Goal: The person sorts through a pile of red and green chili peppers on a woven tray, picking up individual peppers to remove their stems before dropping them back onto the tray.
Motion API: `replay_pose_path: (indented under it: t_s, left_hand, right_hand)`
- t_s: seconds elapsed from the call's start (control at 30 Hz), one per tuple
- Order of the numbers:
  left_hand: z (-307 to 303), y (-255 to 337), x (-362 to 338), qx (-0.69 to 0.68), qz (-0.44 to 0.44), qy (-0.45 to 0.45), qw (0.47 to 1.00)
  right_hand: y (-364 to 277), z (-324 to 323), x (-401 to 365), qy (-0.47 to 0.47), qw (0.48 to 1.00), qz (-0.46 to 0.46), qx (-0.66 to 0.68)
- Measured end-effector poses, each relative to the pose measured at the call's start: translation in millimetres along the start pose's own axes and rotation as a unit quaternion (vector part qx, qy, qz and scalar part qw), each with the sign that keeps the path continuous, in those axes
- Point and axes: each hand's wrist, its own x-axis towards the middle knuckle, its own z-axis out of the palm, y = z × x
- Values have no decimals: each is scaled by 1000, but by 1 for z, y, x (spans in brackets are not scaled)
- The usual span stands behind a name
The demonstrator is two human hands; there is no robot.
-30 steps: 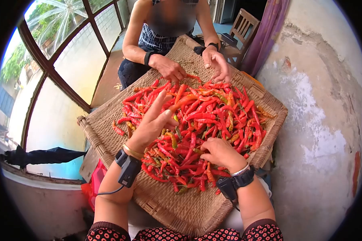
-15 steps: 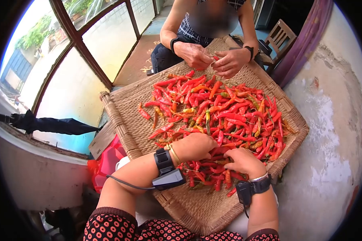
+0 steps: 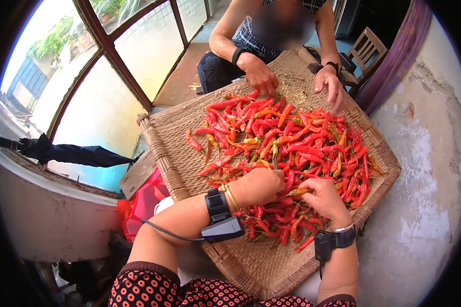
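Note:
Many red chili peppers [image 3: 307, 138], some orange or greenish, are heaped on a woven rope surface [image 3: 174, 133] with a wooden frame. My left hand [image 3: 261, 186] is over the near part of the heap, its fingers bent down among the peppers; what they grip, if anything, is hidden. Close by on the right, my right hand [image 3: 323, 198] pinches a yellowish-orange pepper [image 3: 298, 192] between thumb and fingers. Both wrists carry black straps with small boxes.
Across the surface sits another person, with one hand [image 3: 261, 75] at the heap's far edge and the other [image 3: 330, 88] hanging over the weave. A folded dark umbrella [image 3: 82, 155], a pink bag [image 3: 147, 202], a wooden chair [image 3: 364, 55] and a rough wall [image 3: 420, 169] surround it.
My right hand has lifted slightly and now shows a yellowish pepper in its fingers. The other person's hands have moved apart and down towards the surface. The view has shifted a little.

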Motion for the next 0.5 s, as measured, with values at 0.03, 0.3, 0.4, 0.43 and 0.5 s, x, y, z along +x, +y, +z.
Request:
replay_pose_path:
  t_s: [0.03, 0.3, 0.4, 0.43, 0.5]
  left_hand:
    - [0, -3, 1, -72, 24, 36, 997]
    - [-38, -14, -2, -523, -144, -9, 840]
    - [-35, -20, 0, -638, -120, 27, 760]
    - [-38, -20, -1, -697, -122, 32, 706]
    - [-39, -21, 2, -700, -127, 95, 696]
  right_hand:
    - [1, 0, 0, 57, 996, 7, 65]
    - [9, -12, -3, 211, 884, 62, 412]
    - [6, -9, -2, 181, 898, 78, 393]
    - [5, -8, -2, 152, 905, 94, 387]
    - [-2, -7, -2, 132, 920, 112, 351]
